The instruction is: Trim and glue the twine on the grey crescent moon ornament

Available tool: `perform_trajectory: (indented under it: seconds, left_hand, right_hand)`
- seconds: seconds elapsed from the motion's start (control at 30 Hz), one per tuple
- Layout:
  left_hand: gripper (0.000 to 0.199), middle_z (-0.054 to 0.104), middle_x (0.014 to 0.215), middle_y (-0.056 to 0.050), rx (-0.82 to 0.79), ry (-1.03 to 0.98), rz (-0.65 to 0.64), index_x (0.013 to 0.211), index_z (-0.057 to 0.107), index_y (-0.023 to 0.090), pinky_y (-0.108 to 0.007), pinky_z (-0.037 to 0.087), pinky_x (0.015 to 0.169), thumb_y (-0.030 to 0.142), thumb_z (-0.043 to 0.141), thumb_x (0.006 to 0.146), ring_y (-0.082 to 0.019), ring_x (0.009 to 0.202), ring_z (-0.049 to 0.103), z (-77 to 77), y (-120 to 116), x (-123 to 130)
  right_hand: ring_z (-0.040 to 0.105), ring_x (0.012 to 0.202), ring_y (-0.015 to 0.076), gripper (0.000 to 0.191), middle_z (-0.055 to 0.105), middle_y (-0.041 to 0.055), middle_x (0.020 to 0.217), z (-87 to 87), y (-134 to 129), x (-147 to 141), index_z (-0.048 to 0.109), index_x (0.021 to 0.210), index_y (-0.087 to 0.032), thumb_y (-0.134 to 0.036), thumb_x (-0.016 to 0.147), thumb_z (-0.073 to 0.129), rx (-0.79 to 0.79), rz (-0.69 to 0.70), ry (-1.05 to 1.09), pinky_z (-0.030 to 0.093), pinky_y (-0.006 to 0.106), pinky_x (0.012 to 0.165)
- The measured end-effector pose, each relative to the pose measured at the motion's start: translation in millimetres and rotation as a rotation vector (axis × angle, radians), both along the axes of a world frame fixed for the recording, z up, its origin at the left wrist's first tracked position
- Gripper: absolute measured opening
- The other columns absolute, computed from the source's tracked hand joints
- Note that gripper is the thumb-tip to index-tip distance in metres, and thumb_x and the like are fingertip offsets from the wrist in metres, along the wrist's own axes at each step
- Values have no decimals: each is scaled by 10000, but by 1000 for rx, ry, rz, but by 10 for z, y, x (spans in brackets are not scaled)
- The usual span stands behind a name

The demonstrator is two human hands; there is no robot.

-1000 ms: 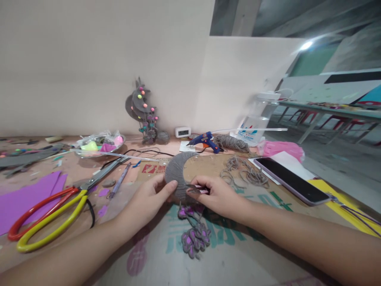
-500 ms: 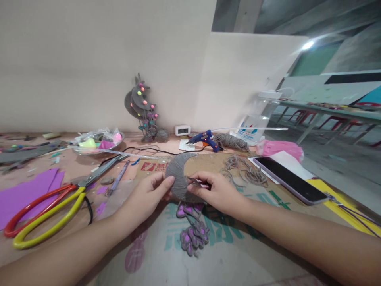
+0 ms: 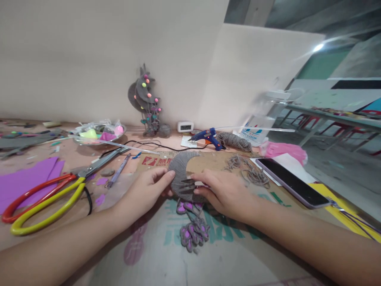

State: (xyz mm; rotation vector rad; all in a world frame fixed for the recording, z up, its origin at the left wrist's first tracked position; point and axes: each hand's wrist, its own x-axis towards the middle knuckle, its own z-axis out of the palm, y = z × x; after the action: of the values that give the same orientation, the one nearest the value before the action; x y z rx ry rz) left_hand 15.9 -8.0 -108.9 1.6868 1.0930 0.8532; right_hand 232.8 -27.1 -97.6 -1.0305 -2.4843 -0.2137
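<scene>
A grey yarn-wrapped crescent (image 3: pixel 179 174) is pinched at its left edge between the thumb and fingers of my left hand (image 3: pixel 157 183). My right hand (image 3: pixel 222 192) closes on a small dark pointed tool (image 3: pixel 189 184), whose tip lies over the inner curve of the crescent. What kind of tool it is cannot be made out. Below the crescent, grey-edged purple pieces (image 3: pixel 194 234) dangle over the cardboard (image 3: pixel 238 254).
Large red-and-yellow-handled scissors (image 3: pixel 86 171), purple sheets (image 3: pixel 32 178) and a pen (image 3: pixel 119 171) lie left. Behind are a foil tray (image 3: pixel 99 141), a decorated crescent hanging (image 3: pixel 145 99), a clock (image 3: pixel 185 126) and a blue glue gun (image 3: pixel 208 138). A phone (image 3: pixel 293 182) lies right.
My right hand's fingers have opened a little around the tool, and its tip has shifted onto the crescent. The view has turned slightly.
</scene>
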Motion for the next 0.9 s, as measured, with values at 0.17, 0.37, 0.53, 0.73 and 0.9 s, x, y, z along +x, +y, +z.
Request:
perform_trajectory:
  seconds: [0.17,0.37,0.53,0.73,0.9]
  left_hand:
    - [324,574,569,22,6,-3,26,648,560,170,-207,374,533,389,464,866,-122,557,526,42,-22,8]
    - [320,586,577,16,6,-8,18,671,593,170,-205,372,529,405,475,852,-125,561,535,23,-11,0]
    - [326,581,587,7,12,-9,15,669,586,165,-210,377,534,400,464,858,-129,566,528,19,-12,1]
    - [325,569,578,9,24,12,11,666,579,165,-218,393,549,401,463,857,-132,569,532,15,-11,-2]
    - [331,563,569,12,53,24,11,632,559,174,-215,397,541,392,459,860,-128,556,527,30,-22,4]
  right_hand:
    - [643,793,194,237,681,76,905,-66,-9,-51,530,1069,-157,-316,925,430,-39,-48,-64,439,285,647]
    - [644,791,187,233,679,71,917,-95,6,-41,524,1066,-172,-324,936,405,-60,-56,-64,429,279,637]
    - [641,784,178,201,685,61,908,-79,5,-57,533,1043,-175,-301,929,426,-62,-56,-59,418,270,642]
    - [637,768,176,220,681,60,905,-88,7,-53,529,1048,-174,-322,933,414,-83,-62,-45,409,266,630]
    - [639,778,179,224,683,66,903,-79,7,-50,539,1056,-177,-319,929,421,-88,-68,-35,405,267,629]
